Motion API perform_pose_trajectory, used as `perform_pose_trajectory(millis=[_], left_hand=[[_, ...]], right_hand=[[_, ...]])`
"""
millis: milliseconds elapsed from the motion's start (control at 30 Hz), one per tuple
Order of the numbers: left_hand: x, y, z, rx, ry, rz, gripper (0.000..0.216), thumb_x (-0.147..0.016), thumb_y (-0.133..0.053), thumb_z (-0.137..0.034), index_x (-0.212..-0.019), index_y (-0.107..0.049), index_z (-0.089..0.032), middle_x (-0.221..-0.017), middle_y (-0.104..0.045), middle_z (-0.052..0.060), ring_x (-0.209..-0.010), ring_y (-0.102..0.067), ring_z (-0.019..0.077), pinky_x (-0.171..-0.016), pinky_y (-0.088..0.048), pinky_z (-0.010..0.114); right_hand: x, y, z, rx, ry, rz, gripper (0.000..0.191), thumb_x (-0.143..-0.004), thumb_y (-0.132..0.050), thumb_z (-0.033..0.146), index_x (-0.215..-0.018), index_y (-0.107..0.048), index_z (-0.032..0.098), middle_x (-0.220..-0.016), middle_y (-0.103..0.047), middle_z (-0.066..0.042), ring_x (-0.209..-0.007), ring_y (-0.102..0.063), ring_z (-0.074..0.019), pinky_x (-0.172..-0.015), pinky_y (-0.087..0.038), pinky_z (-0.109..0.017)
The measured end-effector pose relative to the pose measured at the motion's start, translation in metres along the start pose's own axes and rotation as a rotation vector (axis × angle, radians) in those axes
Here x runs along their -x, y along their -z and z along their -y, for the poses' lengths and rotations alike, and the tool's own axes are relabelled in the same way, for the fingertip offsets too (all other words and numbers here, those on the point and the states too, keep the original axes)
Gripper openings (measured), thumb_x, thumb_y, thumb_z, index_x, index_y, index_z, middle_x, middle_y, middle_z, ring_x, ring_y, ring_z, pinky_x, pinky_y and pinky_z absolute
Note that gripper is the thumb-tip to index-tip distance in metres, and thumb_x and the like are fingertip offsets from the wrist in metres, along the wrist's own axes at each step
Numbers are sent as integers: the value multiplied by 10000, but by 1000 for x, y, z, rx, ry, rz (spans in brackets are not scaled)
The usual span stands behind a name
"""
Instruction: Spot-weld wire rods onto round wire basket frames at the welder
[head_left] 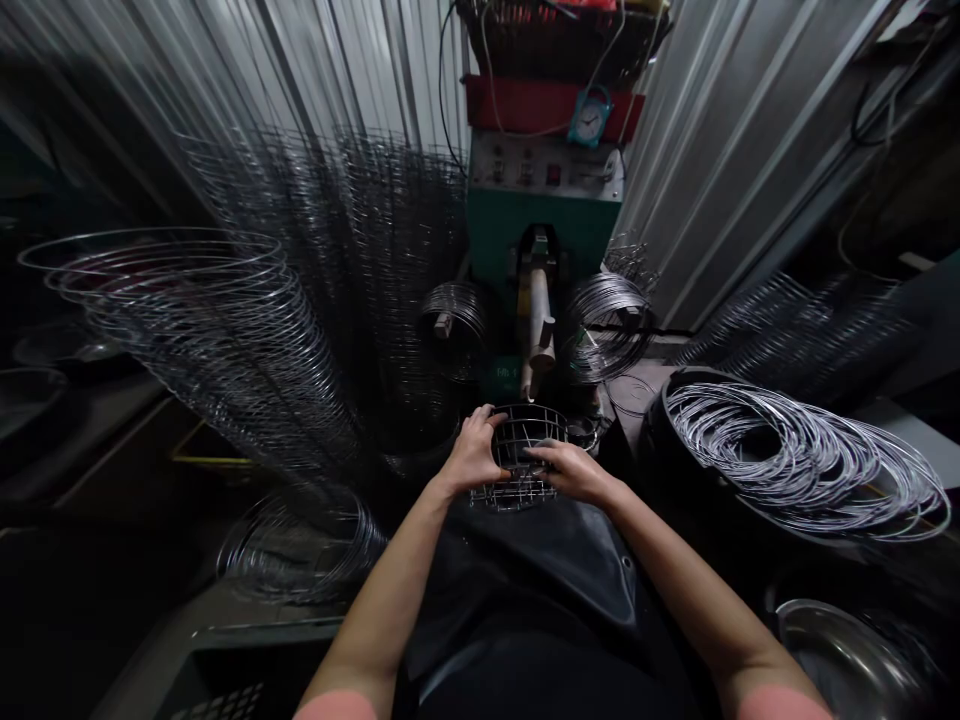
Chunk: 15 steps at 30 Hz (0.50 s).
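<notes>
Wire basket [516, 455] is sitting firmly between both hands; left hand [472, 452] is clamping curled fingers on the rim, right hand [571, 472] is pressing closed fingers across the bars for steadiness.

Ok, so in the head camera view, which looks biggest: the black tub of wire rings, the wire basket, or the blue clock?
Biggest to smallest as they look: the black tub of wire rings, the wire basket, the blue clock. The clock is farther from the camera, so its real size is unsure.
</notes>
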<state>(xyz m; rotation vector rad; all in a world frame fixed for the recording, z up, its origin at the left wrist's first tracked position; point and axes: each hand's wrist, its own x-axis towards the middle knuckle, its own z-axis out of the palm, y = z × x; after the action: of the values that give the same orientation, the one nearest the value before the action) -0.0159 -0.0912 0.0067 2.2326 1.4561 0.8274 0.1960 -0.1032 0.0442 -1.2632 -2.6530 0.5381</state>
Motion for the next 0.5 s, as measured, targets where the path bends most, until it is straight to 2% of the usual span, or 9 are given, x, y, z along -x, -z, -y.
perform_pose_trajectory(millis=[100, 333, 500], left_hand=[[-3, -3, 1, 10, 11, 10, 915, -456, -807, -320, -1266, -431, -123, -1412, -308, 214, -1332, -266, 376, -1086, -257, 527], [-8, -4, 4, -1, 40, 35, 922, -442, -809, -276, -1267, -432, -110, -1406, -309, 218, -1326, -263, 393, -1084, -251, 539], [-9, -9, 3, -30, 33, 42, 930, -438, -811, -287, -1275, -424, -166, -1413, -320, 180, -1327, -261, 390, -1076, -244, 560]], right_hand=[[-1, -2, -2, 27, -13, 18, 474, -793, -576, 119, -1260, -551, 199, -1153, -612, -89, -1022, -599, -196, -871, -462, -273], [0, -7, -5, 83, -9, 69, 486, -834, -508, 134, -1315, -491, 195, -1222, -577, -97, -1044, -592, -216, -839, -474, -300], [-3, -15, -11, -30, -3, -13, 404, -846, -507, 166, -1242, -566, 221, -1152, -623, -72, -1004, -609, -190, -843, -474, -290]])
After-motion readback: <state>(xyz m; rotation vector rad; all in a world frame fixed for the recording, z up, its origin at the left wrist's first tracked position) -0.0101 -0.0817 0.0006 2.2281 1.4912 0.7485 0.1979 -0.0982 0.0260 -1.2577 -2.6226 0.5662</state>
